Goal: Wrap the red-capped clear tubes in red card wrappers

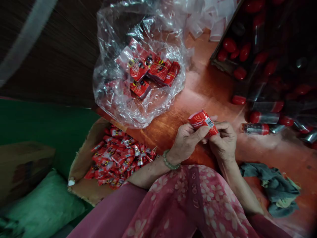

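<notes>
A red printed plastic sleeve (201,121) with a white barcode is held between my two hands above the table. My left hand (186,140), with a green bead bracelet at the wrist, pinches its left side, the thumb lying across the front. My right hand (224,138) grips the lower right end with bent fingers; whether anything is inside the sleeve is hidden. To the right lie several clear tubes with red caps, the nearest tube (256,128) on its side. Beyond my hands, an open clear plastic bag (158,109) contains bundles of similar red sleeves (158,69).
At lower left, a cardboard box (81,165) holds many filled red packets (119,158). A dark cloth (277,185) lies on the reddish table (170,124) at right. Translucent cups (218,28) stand at the back beside a box of red-capped tubes (229,44). A green sack (47,205) sits lower left.
</notes>
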A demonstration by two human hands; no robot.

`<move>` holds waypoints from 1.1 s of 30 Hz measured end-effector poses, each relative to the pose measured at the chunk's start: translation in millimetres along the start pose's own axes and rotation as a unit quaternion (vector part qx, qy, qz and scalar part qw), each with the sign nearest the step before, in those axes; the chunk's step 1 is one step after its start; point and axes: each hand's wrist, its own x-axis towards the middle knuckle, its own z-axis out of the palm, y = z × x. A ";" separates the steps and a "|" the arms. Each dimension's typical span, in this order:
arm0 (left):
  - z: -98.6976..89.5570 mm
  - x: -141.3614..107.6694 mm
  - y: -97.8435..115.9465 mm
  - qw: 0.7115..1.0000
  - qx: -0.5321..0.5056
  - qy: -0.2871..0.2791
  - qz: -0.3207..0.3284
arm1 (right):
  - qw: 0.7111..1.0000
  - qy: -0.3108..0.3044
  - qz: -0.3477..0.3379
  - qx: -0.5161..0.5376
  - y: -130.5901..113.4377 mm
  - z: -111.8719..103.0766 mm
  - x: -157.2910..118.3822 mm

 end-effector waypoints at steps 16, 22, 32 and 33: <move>-80.8 -106.1 58.5 0.951 0.277 0.125 0.051 | 0.955 -0.008 -0.117 -0.271 -30.4 -14.2 -20.2; -192.7 -196.6 76.5 0.592 0.764 0.250 0.063 | 0.830 -0.082 -0.264 -0.484 -31.4 -36.0 -8.6; -62.0 -68.5 32.2 0.630 0.701 -0.007 0.333 | 0.720 -0.122 -0.307 -0.610 -11.1 -39.1 -13.7; -50.8 -50.7 25.4 0.622 0.696 -0.042 0.355 | 0.713 -0.126 -0.310 -0.616 -10.9 -37.8 -14.5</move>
